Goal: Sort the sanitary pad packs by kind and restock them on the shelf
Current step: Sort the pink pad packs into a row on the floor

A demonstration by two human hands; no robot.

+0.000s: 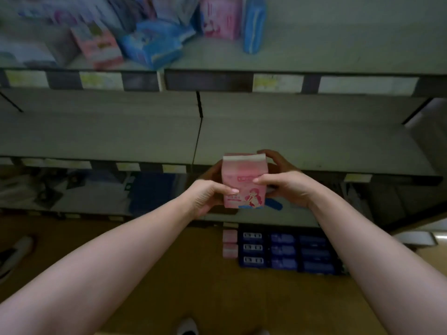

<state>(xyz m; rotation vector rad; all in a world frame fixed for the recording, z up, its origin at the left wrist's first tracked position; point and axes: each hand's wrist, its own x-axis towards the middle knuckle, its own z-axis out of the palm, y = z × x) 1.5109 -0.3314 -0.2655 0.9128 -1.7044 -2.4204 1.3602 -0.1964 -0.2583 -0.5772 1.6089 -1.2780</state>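
Up and left of the pink pack (244, 182): jumbled packs (150, 47), pink and blue, on the upper shelf (338, 44). Gripped from the left by the left hand (208, 197), thumb across the front, fingers curled behind. Held upright in the air, just before the edge of the middle shelf (314, 146). Gripped from the right by the right hand (285, 187) likewise. Probably light, soft under a squeeze, film-wrapped and a little slick. Best taken by the two narrow sides, gently. Below and right: navy packs (285, 252) on the floor (169, 262).
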